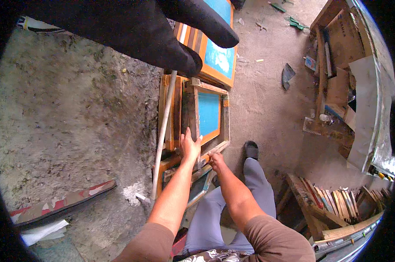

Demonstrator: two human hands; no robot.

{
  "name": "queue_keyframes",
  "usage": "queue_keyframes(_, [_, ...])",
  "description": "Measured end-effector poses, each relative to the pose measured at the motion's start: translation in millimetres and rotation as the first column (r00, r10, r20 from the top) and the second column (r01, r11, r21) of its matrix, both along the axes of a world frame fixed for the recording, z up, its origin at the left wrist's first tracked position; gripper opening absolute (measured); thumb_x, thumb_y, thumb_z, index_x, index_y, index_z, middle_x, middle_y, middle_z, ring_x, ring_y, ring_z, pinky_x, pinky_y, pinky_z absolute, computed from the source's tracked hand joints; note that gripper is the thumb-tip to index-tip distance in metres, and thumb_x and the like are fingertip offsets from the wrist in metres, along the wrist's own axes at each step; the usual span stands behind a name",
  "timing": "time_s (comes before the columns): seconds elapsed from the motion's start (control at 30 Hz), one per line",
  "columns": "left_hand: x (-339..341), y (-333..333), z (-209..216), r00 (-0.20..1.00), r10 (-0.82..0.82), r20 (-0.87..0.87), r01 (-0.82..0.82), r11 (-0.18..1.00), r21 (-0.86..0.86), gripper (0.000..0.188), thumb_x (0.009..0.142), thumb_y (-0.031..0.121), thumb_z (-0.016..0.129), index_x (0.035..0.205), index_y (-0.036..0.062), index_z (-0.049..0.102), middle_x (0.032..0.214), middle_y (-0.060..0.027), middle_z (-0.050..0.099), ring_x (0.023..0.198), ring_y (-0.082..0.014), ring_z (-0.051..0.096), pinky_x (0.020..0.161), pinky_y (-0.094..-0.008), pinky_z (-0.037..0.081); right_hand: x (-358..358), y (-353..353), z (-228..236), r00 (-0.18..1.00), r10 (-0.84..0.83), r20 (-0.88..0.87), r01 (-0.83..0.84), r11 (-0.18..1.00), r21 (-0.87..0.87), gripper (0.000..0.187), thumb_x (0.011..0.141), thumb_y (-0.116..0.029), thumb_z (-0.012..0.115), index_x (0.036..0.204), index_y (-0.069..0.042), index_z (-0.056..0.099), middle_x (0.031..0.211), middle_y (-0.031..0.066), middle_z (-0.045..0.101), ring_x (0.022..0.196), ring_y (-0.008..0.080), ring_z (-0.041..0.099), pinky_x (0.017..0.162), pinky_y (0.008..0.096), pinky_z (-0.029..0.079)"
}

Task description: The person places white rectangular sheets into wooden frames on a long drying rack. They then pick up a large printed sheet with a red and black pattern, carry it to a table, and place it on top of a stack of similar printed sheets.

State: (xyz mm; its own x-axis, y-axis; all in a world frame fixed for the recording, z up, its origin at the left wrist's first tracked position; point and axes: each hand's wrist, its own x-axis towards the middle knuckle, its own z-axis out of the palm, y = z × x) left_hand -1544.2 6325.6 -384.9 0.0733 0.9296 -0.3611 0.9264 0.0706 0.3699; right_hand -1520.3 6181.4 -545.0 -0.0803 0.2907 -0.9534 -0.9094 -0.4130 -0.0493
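Observation:
A worn, bare wooden frame [226,115] stands tilted against a stack of screen-printing frames along the wall. My left hand [190,147] grips its left bar near the lower end, the thumb on one side and fingers on the other. Lower down, my right hand [215,160] is closed around the frame's near corner. Through the wooden frame's opening shows an orange-edged screen with blue mesh [209,114]. Another orange-framed screen [220,59] leans farther along, with white patches on its blue mesh. Beside my knees are more frames [201,187], partly hidden by my arms.
A pale pipe [163,126] runs along the wall beside the stack. Dark cloth shapes [132,30] hang across the top. Right of me, a wooden rack [328,205] holds several thin slats. Farther off, a shelf contains cardboard [339,41]. Scraps [288,75] lie on the floor.

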Motion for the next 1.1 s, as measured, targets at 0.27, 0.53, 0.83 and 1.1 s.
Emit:
queue_keyframes(0.27, [-0.4, 7.6, -7.7, 1.000, -0.010, -0.007, 0.010, 0.997, 0.071, 0.080, 0.081, 0.023, 0.081, 0.149, 0.0030, 0.044, 0.125, -0.0281, 0.053, 0.122, -0.0452, 0.053, 0.104, -0.0493, 0.043, -16.5, 3.0, -35.8, 0.995, -0.063, -0.071, 0.071, 0.991, 0.117, 0.072, 0.094, -0.016, 0.071, 0.152, -0.008, 0.029, 0.112, 0.0189, 0.063, 0.068, 0.0268, 0.064, 0.059, 0.0438, 0.056])
queue_keyframes(0.53, [-17.6, 8.9, -2.3, 0.993, -0.041, -0.112, 0.059, 0.986, 0.159, 0.072, 0.082, 0.030, 0.081, 0.144, 0.0048, 0.052, 0.118, -0.0255, 0.060, 0.112, -0.0436, 0.060, 0.098, -0.0499, 0.048, -11.4, 16.8, -23.6, 0.945, 0.311, -0.102, -0.272, 0.919, 0.284, 0.090, 0.096, -0.030, 0.067, 0.163, -0.021, 0.008, 0.143, 0.0173, 0.050, 0.111, 0.0358, 0.064, 0.085, 0.0533, 0.056])
queue_keyframes(0.83, [-23.9, -7.2, -5.2, 0.996, 0.049, -0.079, -0.031, 0.976, 0.213, 0.062, 0.089, 0.025, 0.075, 0.142, 0.0060, 0.050, 0.126, -0.0186, 0.056, 0.124, -0.0396, 0.053, 0.104, -0.0520, 0.043, 12.3, 19.7, 23.2, 0.916, 0.397, -0.052, -0.370, 0.889, 0.268, 0.082, 0.099, -0.032, 0.064, 0.163, -0.019, 0.013, 0.160, 0.0097, 0.036, 0.115, 0.0323, 0.062, 0.083, 0.0461, 0.057])
queue_keyframes(1.1, [-4.5, -81.1, 33.6, 0.985, -0.005, 0.170, -0.017, 0.992, 0.126, 0.044, 0.091, 0.028, 0.071, 0.126, 0.0007, 0.063, 0.120, -0.0207, 0.063, 0.112, -0.0368, 0.061, 0.098, -0.0455, 0.048, 49.4, -0.2, 113.6, 0.952, 0.220, 0.215, -0.268, 0.935, 0.232, 0.071, 0.100, -0.034, 0.062, 0.157, -0.007, 0.029, 0.142, 0.0131, 0.055, 0.083, 0.0185, 0.069, 0.057, 0.0262, 0.053])
